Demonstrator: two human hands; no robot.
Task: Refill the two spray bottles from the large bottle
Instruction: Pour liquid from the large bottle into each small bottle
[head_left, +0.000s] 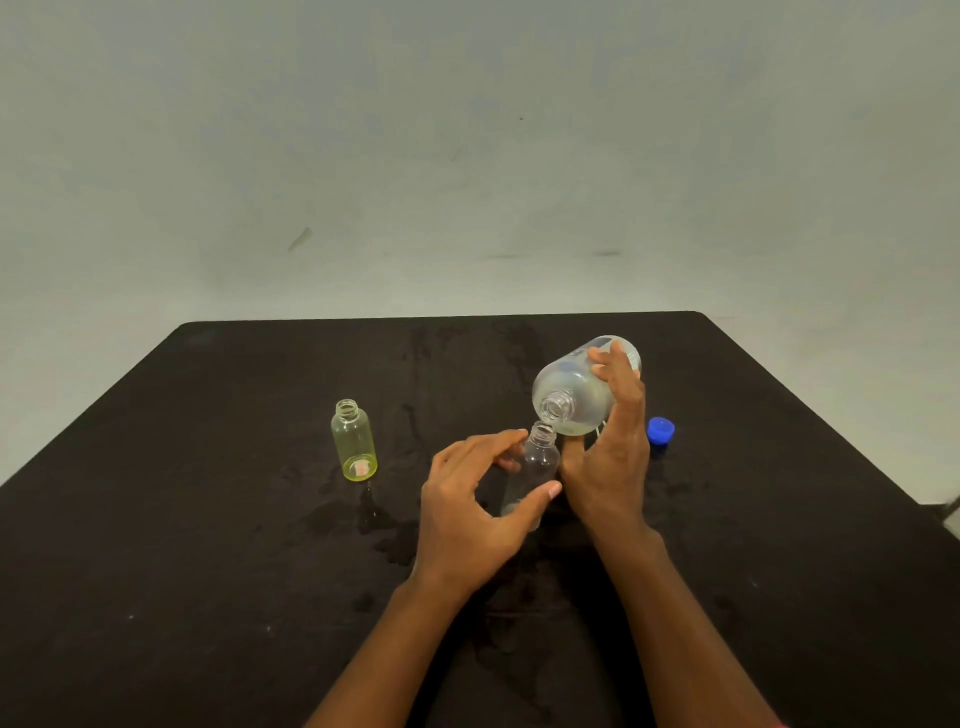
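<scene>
On the table (208, 519), one small bottle (354, 440) stands upright at left, well apart from a second small bottle (535, 467) at centre. A large bottle (574, 395) tilts above the second, mouth just over its neck. A cap (660, 431) lies to the right.

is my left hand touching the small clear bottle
Touching: the head view shows the left hand wrapped around the clear bottle, thumb pressed on its side.
</scene>
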